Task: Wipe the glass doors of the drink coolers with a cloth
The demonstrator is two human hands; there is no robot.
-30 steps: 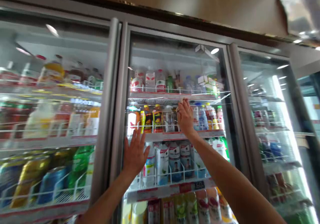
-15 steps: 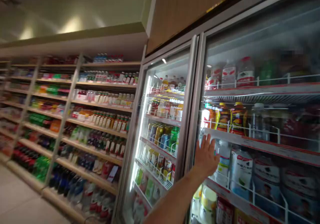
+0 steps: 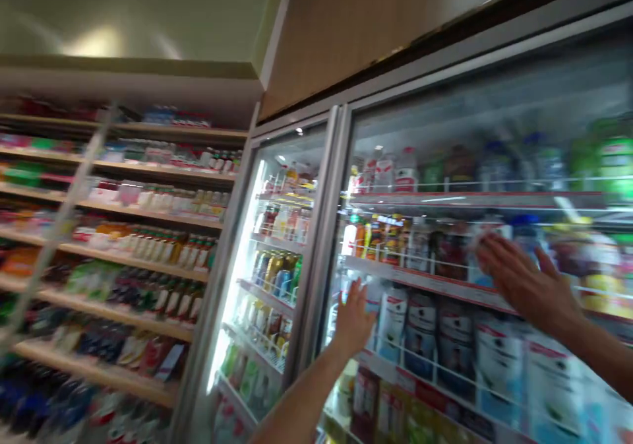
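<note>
My left hand (image 3: 355, 318) is raised at the glass door (image 3: 420, 127) of the large drinks fridge, near its left frame. Its fingers are spread and nothing shows in them. Further right, my right hand (image 3: 531, 285) is up in front of the same glass, fingers stretched out and blurred by motion. A whitish blur lies by its fingertips; I cannot tell whether it is at the hand or a bottle behind. Behind the glass stand white-and-blue packs (image 3: 499, 358) and bottles in wire-railed rows.
A narrower fridge section (image 3: 277, 266) with lit shelves of cans and bottles adjoins on the left, past a metal door frame (image 3: 316, 233). Wooden shelves (image 3: 148, 210) full of bottled drinks line the wall further left. A brown panel (image 3: 346, 28) runs above the fridges.
My right hand has come into view from the right. The view has turned right, showing more of the large fridge. My left hand stays near the door's left side, fingers spread.
</note>
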